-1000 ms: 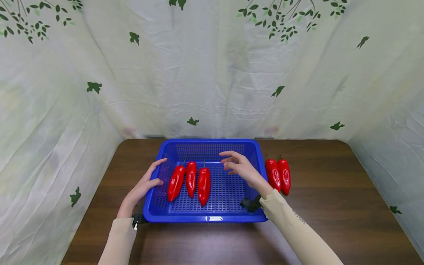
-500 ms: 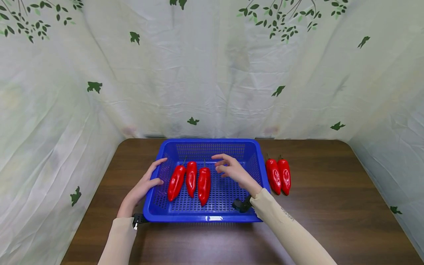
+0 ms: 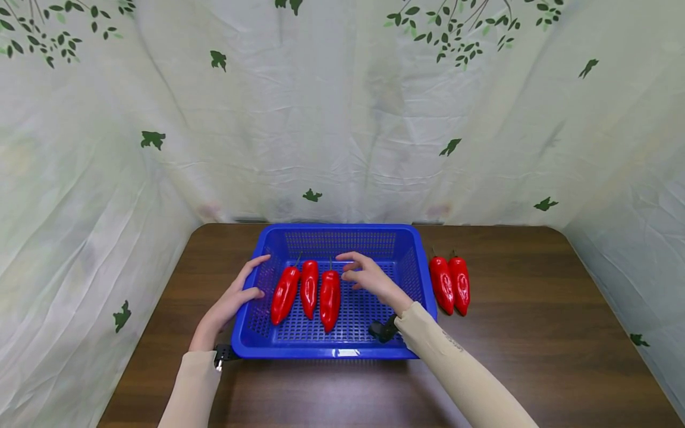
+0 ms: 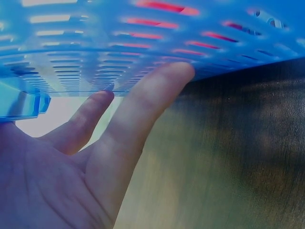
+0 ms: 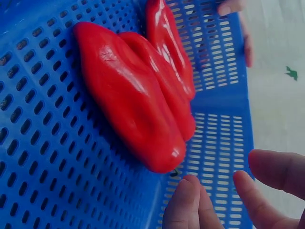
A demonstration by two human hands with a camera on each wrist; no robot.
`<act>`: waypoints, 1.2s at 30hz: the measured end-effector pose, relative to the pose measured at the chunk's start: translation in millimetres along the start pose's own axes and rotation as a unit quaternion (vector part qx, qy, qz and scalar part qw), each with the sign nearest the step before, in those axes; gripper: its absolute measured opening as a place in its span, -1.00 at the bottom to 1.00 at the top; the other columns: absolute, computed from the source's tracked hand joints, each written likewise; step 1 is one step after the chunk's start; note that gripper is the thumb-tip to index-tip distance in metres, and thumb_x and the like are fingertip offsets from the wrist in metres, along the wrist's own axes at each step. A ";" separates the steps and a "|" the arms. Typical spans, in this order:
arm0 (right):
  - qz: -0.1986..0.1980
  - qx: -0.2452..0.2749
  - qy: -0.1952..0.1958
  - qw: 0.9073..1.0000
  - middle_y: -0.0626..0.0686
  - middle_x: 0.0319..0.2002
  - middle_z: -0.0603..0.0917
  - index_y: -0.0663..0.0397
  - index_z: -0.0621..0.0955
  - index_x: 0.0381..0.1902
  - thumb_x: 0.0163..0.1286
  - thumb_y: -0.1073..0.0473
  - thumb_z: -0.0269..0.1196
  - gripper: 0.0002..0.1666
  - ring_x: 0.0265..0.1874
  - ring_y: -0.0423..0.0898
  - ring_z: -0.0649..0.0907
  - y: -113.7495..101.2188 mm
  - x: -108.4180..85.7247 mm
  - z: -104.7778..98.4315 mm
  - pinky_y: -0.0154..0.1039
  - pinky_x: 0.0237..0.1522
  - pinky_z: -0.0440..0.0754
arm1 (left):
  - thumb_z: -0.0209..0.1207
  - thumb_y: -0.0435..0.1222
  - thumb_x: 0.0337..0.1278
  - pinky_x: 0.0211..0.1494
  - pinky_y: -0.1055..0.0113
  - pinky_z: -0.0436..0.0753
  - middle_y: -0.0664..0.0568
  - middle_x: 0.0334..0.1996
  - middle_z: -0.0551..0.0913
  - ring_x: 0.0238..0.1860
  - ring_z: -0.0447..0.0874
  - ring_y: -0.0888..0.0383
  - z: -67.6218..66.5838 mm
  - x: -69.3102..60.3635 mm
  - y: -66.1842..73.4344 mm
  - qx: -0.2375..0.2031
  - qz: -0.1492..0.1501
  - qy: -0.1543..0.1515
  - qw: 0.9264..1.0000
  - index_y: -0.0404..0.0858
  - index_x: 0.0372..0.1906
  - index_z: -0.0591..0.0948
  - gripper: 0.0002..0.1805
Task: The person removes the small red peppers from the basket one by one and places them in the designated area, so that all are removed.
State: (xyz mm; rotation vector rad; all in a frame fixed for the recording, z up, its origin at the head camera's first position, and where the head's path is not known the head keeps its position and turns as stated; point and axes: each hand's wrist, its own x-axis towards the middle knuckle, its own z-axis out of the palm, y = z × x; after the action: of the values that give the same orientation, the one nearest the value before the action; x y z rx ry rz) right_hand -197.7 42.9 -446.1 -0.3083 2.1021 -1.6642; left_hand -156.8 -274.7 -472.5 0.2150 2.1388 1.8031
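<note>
A blue perforated plastic basket stands on the table with three red peppers in it: a left pepper, a middle pepper and a right pepper. My left hand grips the left rim, thumb and a finger over it. In the left wrist view, other fingers lie along the outer wall. Over the basket, my right hand hovers with loosely bent fingers and holds nothing. It is nearest the stem end of the right pepper, apart from it in the right wrist view.
Two more red peppers lie side by side on the brown table, just right of the basket: one pepper close to its wall, the other pepper beyond. A pale leaf-printed cloth hangs behind and at both sides.
My right hand has moved left across the basket, closer to the right pepper's stem end. My left hand, the basket and the peppers have stayed put.
</note>
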 end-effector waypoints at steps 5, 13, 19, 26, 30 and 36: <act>0.012 -0.015 -0.015 1.000 0.36 0.04 0.47 0.26 0.42 0.26 0.29 0.37 0.14 -0.45 -0.05 0.23 0.56 0.7 2.9 4.6 0.15 -0.04 0.56 | -0.04 -0.43 0.18 0.02 -0.15 0.54 -0.23 0.45 -0.19 0.29 0.09 -0.43 -0.5 -0.3 -0.2 0.003 0.001 0.000 1.000 0.07 0.48 0.03 -0.22; 0.039 -0.022 -0.040 0.998 0.35 0.09 0.44 0.21 0.41 0.28 0.27 0.37 0.17 -0.41 -0.09 0.20 0.57 3.9 10.1 13.0 0.12 -0.09 0.57 | -0.04 -0.43 0.18 0.02 -0.15 0.54 -0.22 0.45 -0.18 0.30 0.09 -0.42 -0.1 -0.1 -0.5 0.006 -0.003 0.004 1.000 0.08 0.47 0.03 -0.22; 0.052 -0.035 -0.043 0.997 0.27 0.00 0.49 0.16 0.43 0.28 0.21 0.37 0.19 -0.38 -0.18 0.03 0.56 6.5 13.8 18.9 0.09 -0.13 0.59 | -0.03 -0.43 0.19 0.03 -0.17 0.53 -0.23 0.45 -0.19 0.31 0.07 -0.43 0.0 0.2 -0.3 0.005 0.003 0.001 1.000 0.05 0.48 0.03 -0.23; 0.050 -0.065 -0.051 0.995 0.21 0.02 0.55 0.12 0.46 0.27 0.18 0.34 0.22 -0.37 -0.18 -0.03 0.55 9.3 17.5 24.1 0.03 -0.20 0.61 | -0.03 -0.43 0.19 0.03 -0.20 0.51 -0.23 0.46 -0.20 0.31 0.06 -0.43 1.5 -0.7 1.2 0.006 0.005 0.003 1.000 0.03 0.48 0.03 -0.23; 0.042 -0.086 -0.048 0.994 0.19 0.04 0.55 0.12 0.49 0.25 0.18 0.36 0.22 -0.38 -0.24 -0.06 0.54 10.3 18.3 26.2 -0.02 -0.26 0.61 | -0.03 -0.44 0.19 0.01 -0.17 0.54 -0.23 0.45 -0.19 0.30 0.08 -0.43 1.8 -0.7 1.9 0.005 0.002 0.004 1.000 0.04 0.47 0.04 -0.23; 0.031 -0.088 -0.035 0.995 0.18 -0.02 0.56 0.17 0.51 0.21 0.14 0.41 0.23 -0.39 -0.35 -0.09 0.50 10.9 18.7 26.5 -0.09 -0.34 0.59 | -0.04 -0.44 0.18 0.01 -0.18 0.53 -0.22 0.45 -0.19 0.31 0.06 -0.44 1.0 1.0 0.3 0.008 -0.002 0.006 1.000 0.08 0.47 0.04 -0.22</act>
State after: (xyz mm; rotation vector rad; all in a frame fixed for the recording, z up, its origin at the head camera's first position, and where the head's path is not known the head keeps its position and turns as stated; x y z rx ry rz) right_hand -200.8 14.6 -465.1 -0.3486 2.1869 -1.4156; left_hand -157.4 -273.4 -472.5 0.2043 2.1619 1.7896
